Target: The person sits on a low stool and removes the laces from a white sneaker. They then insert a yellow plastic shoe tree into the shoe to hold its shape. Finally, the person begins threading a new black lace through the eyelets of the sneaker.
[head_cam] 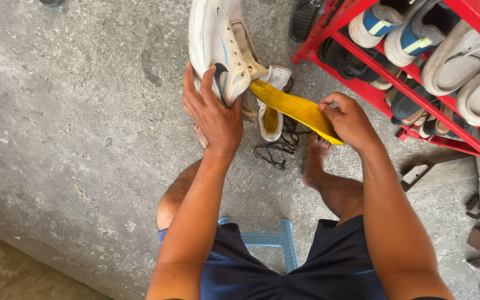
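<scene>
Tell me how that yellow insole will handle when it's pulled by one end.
The yellow insole is probably floppy: it bows between the white sneaker and the right hand. It looks thin, so likely light. Pinched at its end by the fingers alone, it seems to grip well enough, not slippery.

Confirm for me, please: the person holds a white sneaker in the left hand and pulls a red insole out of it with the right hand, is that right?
Not quite: the head view shows the insole is yellow, not red. The rest holds: left hand on the white sneaker, right hand gripping the insole.
</scene>
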